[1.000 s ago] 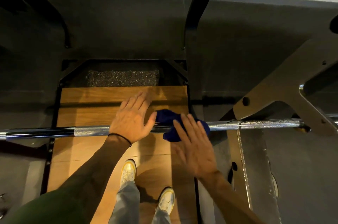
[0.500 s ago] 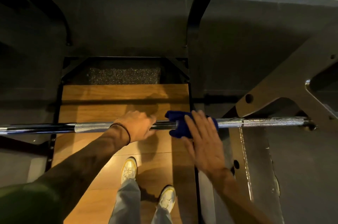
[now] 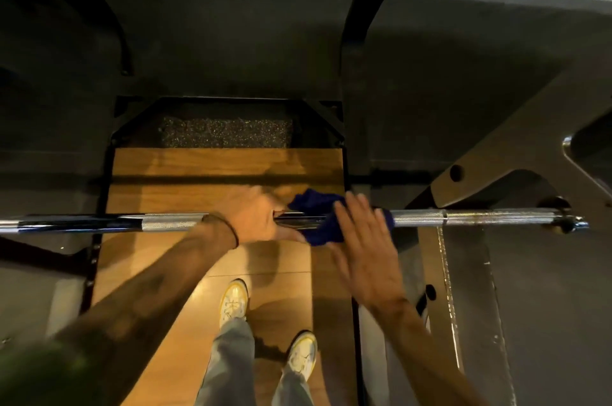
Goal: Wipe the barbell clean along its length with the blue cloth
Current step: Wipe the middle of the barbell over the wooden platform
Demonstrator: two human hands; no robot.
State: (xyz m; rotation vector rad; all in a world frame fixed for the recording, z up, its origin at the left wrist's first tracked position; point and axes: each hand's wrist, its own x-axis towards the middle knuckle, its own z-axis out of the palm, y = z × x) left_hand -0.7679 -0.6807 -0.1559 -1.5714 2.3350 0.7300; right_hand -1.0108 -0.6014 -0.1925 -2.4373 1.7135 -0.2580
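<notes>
A steel barbell (image 3: pixel 463 216) runs level across the view, left to right, at hip height. A dark blue cloth (image 3: pixel 318 206) is draped over its middle. My left hand (image 3: pixel 255 216) grips the bar just left of the cloth, fingers curled over the top. My right hand (image 3: pixel 364 250) lies flat with straight fingers, its fingertips pressing on the cloth from the near side. The bar under the cloth and under my left hand is hidden.
A wooden platform (image 3: pixel 165 259) lies below, with my two shoes (image 3: pixel 233 301) on it. A grey rack arm (image 3: pixel 496 160) carries the bar's right end. A black upright (image 3: pixel 361 24) rises behind. Dark rubber floor surrounds the platform.
My left hand went from flat over the bar to curled round it. The cloth and my right hand have shifted slightly to the right along the bar.
</notes>
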